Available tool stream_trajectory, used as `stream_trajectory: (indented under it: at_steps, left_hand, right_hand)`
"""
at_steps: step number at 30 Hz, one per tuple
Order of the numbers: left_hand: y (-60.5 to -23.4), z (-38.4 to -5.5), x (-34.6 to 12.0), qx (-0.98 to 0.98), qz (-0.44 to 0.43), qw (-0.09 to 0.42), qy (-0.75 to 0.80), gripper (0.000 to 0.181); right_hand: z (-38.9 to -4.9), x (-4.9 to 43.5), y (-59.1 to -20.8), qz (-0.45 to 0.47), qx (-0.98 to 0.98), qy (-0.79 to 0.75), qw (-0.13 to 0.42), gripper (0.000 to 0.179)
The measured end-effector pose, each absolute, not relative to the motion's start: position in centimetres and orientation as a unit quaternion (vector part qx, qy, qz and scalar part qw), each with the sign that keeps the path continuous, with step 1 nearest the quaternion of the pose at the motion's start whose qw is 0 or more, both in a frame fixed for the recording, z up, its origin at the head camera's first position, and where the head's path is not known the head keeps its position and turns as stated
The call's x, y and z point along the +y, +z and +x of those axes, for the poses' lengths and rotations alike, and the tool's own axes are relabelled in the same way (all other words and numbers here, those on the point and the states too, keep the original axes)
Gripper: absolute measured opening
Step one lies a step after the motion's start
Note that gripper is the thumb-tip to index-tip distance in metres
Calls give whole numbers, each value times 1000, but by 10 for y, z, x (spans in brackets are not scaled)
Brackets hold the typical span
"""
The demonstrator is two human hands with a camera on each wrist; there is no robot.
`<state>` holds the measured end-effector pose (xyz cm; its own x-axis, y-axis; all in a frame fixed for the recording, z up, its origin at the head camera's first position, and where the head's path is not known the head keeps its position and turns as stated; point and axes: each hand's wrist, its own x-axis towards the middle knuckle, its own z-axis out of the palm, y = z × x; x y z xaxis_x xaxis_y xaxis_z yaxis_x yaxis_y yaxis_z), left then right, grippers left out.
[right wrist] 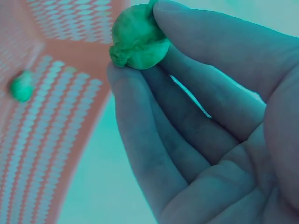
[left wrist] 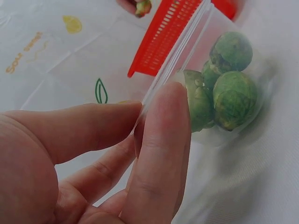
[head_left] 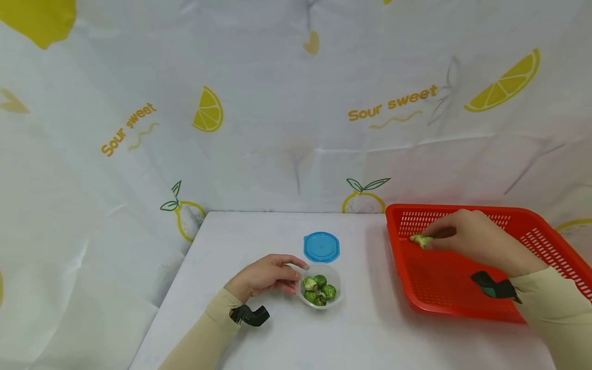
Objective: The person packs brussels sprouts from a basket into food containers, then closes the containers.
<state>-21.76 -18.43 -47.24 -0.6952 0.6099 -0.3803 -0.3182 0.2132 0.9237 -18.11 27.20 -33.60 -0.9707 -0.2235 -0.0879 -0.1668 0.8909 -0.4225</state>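
My left hand (head_left: 273,274) pinches the rim of a small clear plastic container (head_left: 319,269) between thumb and fingers, at its left side. Several green Brussels sprouts (left wrist: 235,100) lie inside the container. Over the left part of a red plastic basket (head_left: 439,288), my right hand (head_left: 476,240) holds a Brussels sprout (right wrist: 140,37) at its fingertips. The right wrist view shows the thumb on one side of this sprout and a finger on the other. Another sprout (right wrist: 21,87) appears by the basket's slotted wall, apart from the hand.
A blue lid (head_left: 321,247) lies flat on the white table (head_left: 259,231), just beyond the container. The basket stands at the right, its slotted walls rising above the tabletop. A white cloth (head_left: 277,103) printed with lemons hangs behind the table.
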Motion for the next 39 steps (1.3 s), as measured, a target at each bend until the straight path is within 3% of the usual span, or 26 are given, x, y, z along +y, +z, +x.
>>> stream_trajectory:
  at_steps: [10, 21, 30, 39]
  left_hand:
    - [-472, -218, -186, 682, 104, 378, 617, 36]
    - [-473, -220, -183, 682, 104, 376, 618, 35]
    - [-474, -221, -183, 675, 109, 380, 623, 37]
    - [-473, -221, -186, 671, 114, 378, 627, 39]
  right_hand:
    - [-182, 203, -327, -136, 953, -264, 66, 21]
    - [-184, 121, -360, -151, 931, -324, 80, 16]
    - [-176, 90, -399, -153, 934, -315, 68, 12]
    - [-171, 78, -412, -147, 937, -311, 60, 13]
